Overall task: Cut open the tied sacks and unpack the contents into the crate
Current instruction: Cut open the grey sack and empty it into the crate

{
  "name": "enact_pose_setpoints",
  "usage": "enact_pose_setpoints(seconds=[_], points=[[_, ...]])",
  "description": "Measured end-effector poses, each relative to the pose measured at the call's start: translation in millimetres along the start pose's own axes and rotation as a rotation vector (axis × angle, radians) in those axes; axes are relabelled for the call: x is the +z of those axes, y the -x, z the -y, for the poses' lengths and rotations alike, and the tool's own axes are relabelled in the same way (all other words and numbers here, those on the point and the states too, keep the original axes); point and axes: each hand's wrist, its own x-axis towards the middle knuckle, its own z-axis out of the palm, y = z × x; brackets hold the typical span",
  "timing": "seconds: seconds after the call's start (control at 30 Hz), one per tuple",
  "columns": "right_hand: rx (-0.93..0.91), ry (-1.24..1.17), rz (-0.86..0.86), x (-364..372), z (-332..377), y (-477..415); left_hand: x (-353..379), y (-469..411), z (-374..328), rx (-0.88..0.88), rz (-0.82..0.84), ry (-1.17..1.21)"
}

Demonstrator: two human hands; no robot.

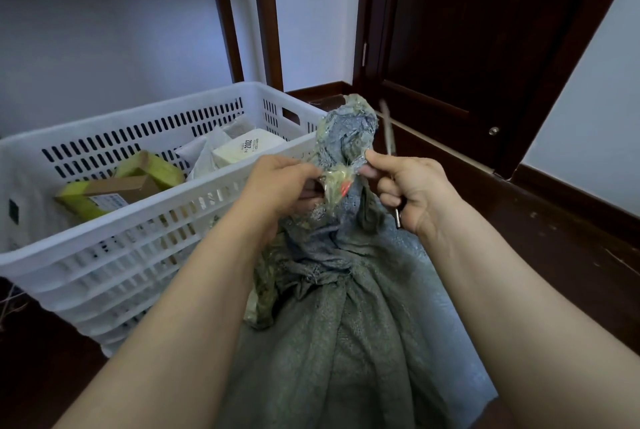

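Note:
A grey-green woven sack (346, 318) stands in front of me, its neck bunched and bound with clear tape (337, 179) that has a red mark. My left hand (280, 183) pinches the tape at the neck from the left. My right hand (412, 186) pinches the sack's neck from the right while gripping a thin metal blade tool (389, 138) that sticks up behind it, blurred. The white slotted plastic crate (138, 248) stands to the left, touching the sack.
Inside the crate lie a green-edged cardboard box (117, 186), a white box (249, 148) printed 2002 and white pouches. A dark wooden door (485, 30) and its frame stand behind on the right. The floor (554, 238) is dark wood.

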Motion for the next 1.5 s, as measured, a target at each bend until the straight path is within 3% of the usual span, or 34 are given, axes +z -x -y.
enact_pose_setpoints(seconds=[0.17,0.3,0.5,0.73,0.87,1.0,1.13,1.23,1.37,1.43,1.5], points=[[-0.039,0.148,0.038,-3,4,6,1,1,2,-0.001,-0.006,0.03],[-0.092,0.579,0.021,-5,31,17,-3,0,3,0.008,-0.066,0.076],[-0.19,1.296,0.14,-2,75,50,12,-2,6,0.087,-0.138,0.02],[-0.254,1.668,0.065,14,60,56,20,-4,14,0.205,-0.303,-0.142],[-0.303,1.75,0.056,19,56,54,20,-3,13,0.267,-0.346,-0.242],[-0.202,1.742,0.182,18,50,51,13,-4,15,0.274,-0.321,-0.356],[-0.101,1.757,0.325,19,33,46,-1,-4,16,0.482,-0.18,-0.904],[-0.065,1.785,0.395,24,16,41,-6,-2,12,0.577,-0.065,-1.125],[-0.042,1.782,0.4,27,2,34,-2,-2,9,0.745,-0.087,-0.986],[-0.027,1.776,0.403,27,-1,32,2,0,4,0.71,-0.001,-0.877],[-0.011,1.775,0.412,25,-3,31,3,-1,2,0.594,0.097,-0.94]])
